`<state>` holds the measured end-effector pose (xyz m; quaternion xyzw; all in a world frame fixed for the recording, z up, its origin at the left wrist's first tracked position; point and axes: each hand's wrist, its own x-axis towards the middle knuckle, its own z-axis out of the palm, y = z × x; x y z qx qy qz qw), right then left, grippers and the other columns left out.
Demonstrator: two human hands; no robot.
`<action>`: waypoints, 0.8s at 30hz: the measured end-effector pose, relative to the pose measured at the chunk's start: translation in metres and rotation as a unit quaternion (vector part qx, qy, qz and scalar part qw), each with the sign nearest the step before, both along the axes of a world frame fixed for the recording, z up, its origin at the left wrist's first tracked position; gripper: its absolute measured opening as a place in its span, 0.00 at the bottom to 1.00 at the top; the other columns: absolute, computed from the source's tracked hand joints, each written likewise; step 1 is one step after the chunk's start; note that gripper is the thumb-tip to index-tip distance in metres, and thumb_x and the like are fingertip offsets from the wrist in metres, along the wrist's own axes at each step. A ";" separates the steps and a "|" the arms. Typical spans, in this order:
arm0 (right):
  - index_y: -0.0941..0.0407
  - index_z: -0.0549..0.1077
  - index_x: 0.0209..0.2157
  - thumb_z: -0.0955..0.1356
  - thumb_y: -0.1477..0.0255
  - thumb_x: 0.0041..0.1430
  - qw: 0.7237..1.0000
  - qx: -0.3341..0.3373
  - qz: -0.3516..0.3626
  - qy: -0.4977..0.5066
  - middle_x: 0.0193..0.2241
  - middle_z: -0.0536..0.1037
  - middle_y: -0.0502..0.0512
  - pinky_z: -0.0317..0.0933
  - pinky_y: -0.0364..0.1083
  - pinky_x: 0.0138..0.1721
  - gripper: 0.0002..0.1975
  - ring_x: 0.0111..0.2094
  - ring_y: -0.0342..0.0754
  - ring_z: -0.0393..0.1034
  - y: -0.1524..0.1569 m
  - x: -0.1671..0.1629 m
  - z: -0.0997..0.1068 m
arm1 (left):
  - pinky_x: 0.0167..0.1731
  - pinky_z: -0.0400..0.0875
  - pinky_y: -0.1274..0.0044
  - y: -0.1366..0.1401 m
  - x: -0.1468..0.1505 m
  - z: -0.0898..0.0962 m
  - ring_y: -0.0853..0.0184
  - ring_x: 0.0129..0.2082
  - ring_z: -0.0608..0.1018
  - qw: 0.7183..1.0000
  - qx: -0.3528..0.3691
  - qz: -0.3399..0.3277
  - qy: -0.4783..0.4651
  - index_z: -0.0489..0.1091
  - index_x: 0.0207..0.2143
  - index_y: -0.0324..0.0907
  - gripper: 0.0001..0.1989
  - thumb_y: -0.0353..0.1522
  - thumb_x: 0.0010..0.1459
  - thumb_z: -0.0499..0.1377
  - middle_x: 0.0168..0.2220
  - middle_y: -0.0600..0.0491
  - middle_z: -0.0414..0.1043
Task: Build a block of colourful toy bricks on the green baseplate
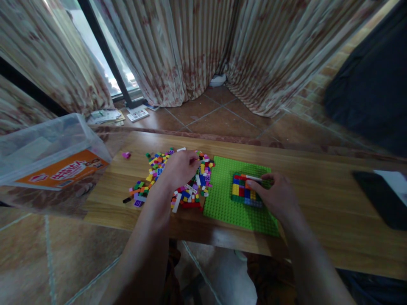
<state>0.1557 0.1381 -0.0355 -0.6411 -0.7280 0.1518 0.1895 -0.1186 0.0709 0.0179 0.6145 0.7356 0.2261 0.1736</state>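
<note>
Our forearms (149,237) nearest. Left hand (182,167) curled above loose bricks (205,178), hold unseen; right hand (280,192) against the brick block (243,192), green baseplate (222,216) beneath, grip unclear. Step, we judge: picking bricks; next calls for careful alignment.

And here's the left hand (181,167), right over the loose bricks (189,195), fingers drawn together, anything between them too small to make out! Across on the green baseplate (219,203), the right hand (278,190) is in at the multicoloured build (240,191), fingers at its far right corner, close against a long white piece (253,178). The surface (324,207) stretches wide: a pink brick (126,155) by the far left corner, a clear tub (60,131) at the left edge, and, well off rightward, a dark flat slab (380,199) beside white paper (394,182).
</note>
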 end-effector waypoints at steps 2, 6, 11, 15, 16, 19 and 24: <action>0.58 0.74 0.39 0.70 0.47 0.45 1.000 -0.002 0.004 0.006 0.39 0.74 0.66 0.63 0.57 0.43 0.30 0.42 0.61 0.69 0.002 0.001 -0.001 | 0.28 0.63 0.79 0.000 0.000 0.000 0.69 0.27 0.74 1.000 -0.003 0.004 -0.002 0.77 0.31 0.39 0.11 0.29 0.59 0.54 0.29 0.51 0.77; 0.58 0.73 0.39 0.70 0.47 0.46 1.000 -0.001 0.012 0.007 0.39 0.74 0.65 0.63 0.56 0.43 0.29 0.42 0.60 0.69 0.003 0.001 -0.004 | 0.27 0.62 0.79 -0.001 0.000 0.001 0.70 0.27 0.74 1.000 -0.008 0.002 -0.003 0.77 0.30 0.39 0.12 0.29 0.59 0.54 0.28 0.51 0.77; 0.58 0.72 0.41 0.69 0.48 0.48 1.000 -0.006 0.018 0.006 0.41 0.74 0.66 0.62 0.57 0.45 0.28 0.44 0.61 0.69 0.003 0.001 -0.005 | 0.27 0.61 0.78 0.000 0.001 0.001 0.70 0.26 0.73 1.000 -0.004 0.002 -0.002 0.76 0.30 0.39 0.12 0.29 0.59 0.53 0.27 0.52 0.76; 0.58 0.72 0.40 0.69 0.49 0.48 1.000 -0.020 0.010 0.006 0.41 0.75 0.67 0.62 0.57 0.45 0.28 0.45 0.62 0.69 0.002 -0.002 -0.003 | 0.27 0.61 0.78 -0.001 -0.001 0.003 0.70 0.26 0.72 1.000 -0.001 -0.012 0.001 0.76 0.30 0.39 0.11 0.30 0.59 0.54 0.27 0.52 0.75; 0.58 0.72 0.40 0.69 0.49 0.48 1.000 -0.021 0.008 0.007 0.41 0.75 0.67 0.62 0.57 0.45 0.28 0.45 0.62 0.69 0.002 -0.003 -0.003 | 0.27 0.61 0.78 -0.002 -0.002 0.003 0.70 0.26 0.72 1.000 -0.004 -0.017 0.000 0.75 0.30 0.39 0.11 0.31 0.59 0.54 0.27 0.52 0.75; 0.58 0.74 0.40 0.71 0.49 0.45 1.000 -0.015 0.007 0.024 0.41 0.76 0.67 0.62 0.57 0.46 0.28 0.45 0.62 0.69 0.004 -0.002 0.000 | 0.29 0.63 0.77 -0.004 -0.008 0.002 0.68 0.27 0.74 0.999 -0.015 -0.037 -0.005 0.76 0.31 0.40 0.11 0.33 0.59 0.54 0.29 0.52 0.76; 0.57 0.76 0.33 0.66 0.47 0.52 0.973 -0.077 -0.015 0.216 0.29 0.78 0.57 0.63 0.49 0.33 0.27 0.31 0.52 0.72 0.011 0.007 0.011 | 0.35 0.69 0.76 -0.008 -0.017 -0.004 0.65 0.34 0.78 0.997 -0.044 -0.056 -0.015 0.75 0.44 0.43 0.16 0.36 0.53 0.60 0.40 0.52 0.79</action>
